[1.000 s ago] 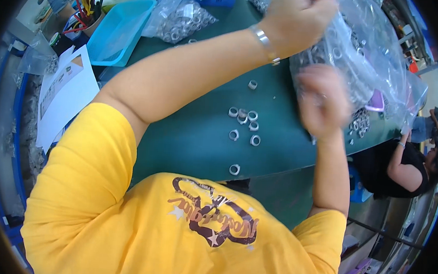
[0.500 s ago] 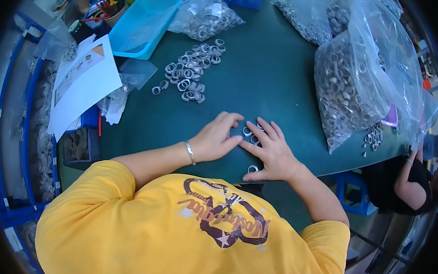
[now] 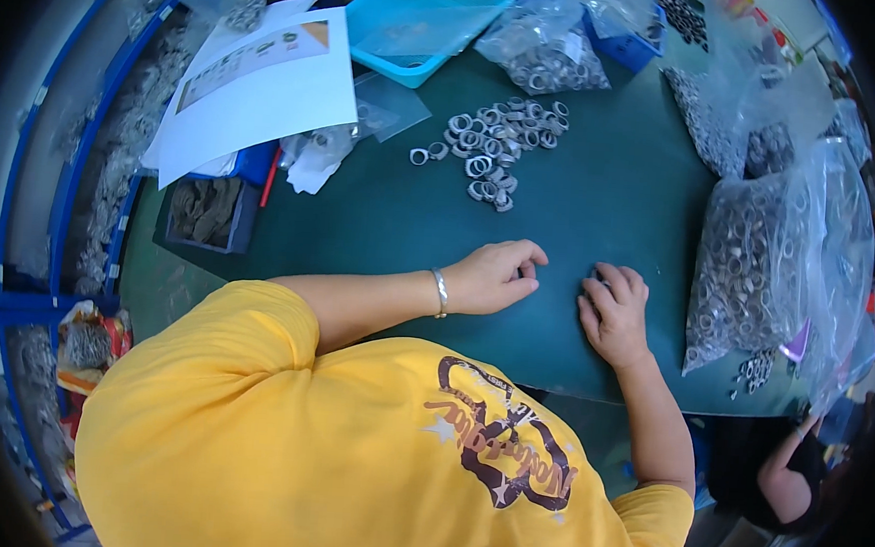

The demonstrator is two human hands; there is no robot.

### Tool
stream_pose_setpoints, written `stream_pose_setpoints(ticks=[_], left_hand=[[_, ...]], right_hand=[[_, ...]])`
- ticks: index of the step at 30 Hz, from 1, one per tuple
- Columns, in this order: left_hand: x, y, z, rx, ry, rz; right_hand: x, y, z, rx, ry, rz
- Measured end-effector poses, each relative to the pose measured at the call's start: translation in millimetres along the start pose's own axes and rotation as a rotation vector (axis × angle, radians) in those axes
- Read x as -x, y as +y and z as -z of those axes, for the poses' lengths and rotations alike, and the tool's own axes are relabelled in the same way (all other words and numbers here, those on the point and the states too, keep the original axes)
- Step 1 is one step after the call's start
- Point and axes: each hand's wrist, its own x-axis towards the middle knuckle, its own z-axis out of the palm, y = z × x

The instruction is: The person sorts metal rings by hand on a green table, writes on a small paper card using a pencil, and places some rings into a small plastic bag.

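Observation:
My left hand [image 3: 500, 276] rests over the dark green tabletop [image 3: 380, 230], its fingers loosely curled. Thumb and index finger stand apart, and I see nothing between them. To its right, my right hand [image 3: 616, 310] lies palm down with its fingers bent and drawn in. A bit of grey metal shows at its fingertips, seemingly rings; the hand covers the rest. Beyond my left hand lies a loose pile of silvery metal rings [image 3: 506, 137], with a couple of rings set apart at its left.
A large clear bag of rings [image 3: 744, 262] stands at the right, with loose small parts [image 3: 754, 371] by it. At the back are another bag of rings [image 3: 555, 65] and a turquoise basket [image 3: 426, 57]. Printed paper [image 3: 258, 92] lies left; a person [image 3: 785, 485] is at lower right.
The whole view has shifted, so the table appears farther right. My right hand has moved away from my left and its spread fingers have bent in; the loose rings beside it no longer show.

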Motion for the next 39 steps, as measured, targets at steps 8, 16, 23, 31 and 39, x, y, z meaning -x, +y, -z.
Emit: stream_pose_setpoints(ticks=[8, 16, 23, 31, 39], left_hand=[[1, -8, 5, 0.055, 0.001, 0.003], [-1, -14, 13, 0.238, -0.058, 0.116], [-12, 9, -10, -0.489, 0.045, -0.302], [-49, 49, -10, -0.258, 0.068, -0.752], [-27, 46, 26, -0.210, 0.403, -0.749]], right_hand=[[-11, 7, -6, 0.072, 0.163, -0.178], [-25, 16, -6, -0.206, 0.238, -0.507], [-31, -10, 0, -1.022, 0.170, -1.136], [-28, -46, -16, -2.302, 0.471, -1.355], [-65, -15, 138, -1.669, 0.895, -0.762]])
